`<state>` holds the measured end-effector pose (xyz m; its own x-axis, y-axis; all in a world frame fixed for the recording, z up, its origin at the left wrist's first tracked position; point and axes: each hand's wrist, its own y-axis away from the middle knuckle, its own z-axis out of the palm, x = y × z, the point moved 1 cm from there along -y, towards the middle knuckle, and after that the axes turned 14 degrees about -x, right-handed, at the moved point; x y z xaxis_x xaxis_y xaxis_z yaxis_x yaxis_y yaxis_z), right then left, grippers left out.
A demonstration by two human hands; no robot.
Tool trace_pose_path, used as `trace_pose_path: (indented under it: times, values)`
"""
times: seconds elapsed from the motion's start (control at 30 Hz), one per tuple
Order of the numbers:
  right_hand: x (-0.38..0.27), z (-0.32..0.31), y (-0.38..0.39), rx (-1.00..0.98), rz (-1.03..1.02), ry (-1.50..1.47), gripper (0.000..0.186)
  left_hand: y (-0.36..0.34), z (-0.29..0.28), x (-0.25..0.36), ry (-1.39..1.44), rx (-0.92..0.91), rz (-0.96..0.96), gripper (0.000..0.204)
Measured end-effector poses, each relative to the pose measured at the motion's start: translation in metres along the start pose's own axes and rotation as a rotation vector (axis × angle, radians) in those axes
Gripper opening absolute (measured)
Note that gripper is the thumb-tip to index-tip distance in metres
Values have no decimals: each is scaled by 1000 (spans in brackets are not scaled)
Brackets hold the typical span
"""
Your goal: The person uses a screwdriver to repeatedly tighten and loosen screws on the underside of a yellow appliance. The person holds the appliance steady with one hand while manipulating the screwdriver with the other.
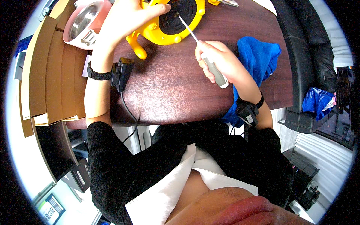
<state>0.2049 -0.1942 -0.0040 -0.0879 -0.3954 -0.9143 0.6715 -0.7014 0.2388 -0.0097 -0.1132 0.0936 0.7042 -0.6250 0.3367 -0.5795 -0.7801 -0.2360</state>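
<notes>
1. Pink container (pixel 98 18) stands at the table's (pixel 161 93) left
2. Left hand (pixel 131 17) lays its thumb over the yellow round part (pixel 162 37), at the table's far side; fingers cut off, so I cannot tell its grip
3. Right hand's (pixel 221 56) grip wraps the screwdriver (pixel 214 71), tip over the part's black centre (pixel 176 26)
4. Blue cloth (pixel 258 54) lies rightmost on the table

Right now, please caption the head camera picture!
Right hand points a grey-handled screwdriver at a round, yellow-rimmed black disc.
</notes>
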Motion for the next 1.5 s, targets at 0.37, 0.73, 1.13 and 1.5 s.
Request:
trace_pose_path:
  times: [0.37,0.73,1.13,1.5]
  values:
    - [-38,-8,-8,6,114,298,40,-4,-6,-11,152,70,33,60]
    - [-73,-17,-5,492,-365,2209,30,-2,-15,-8,286,38,0,59]
    - [-30,-18,-2,-98,19,-34,40,-4,-10,-12,305,39,-16,60]
    - [-29,-16,-12,-148,44,-79,40,-2,-9,-10,232,52,-15,62]
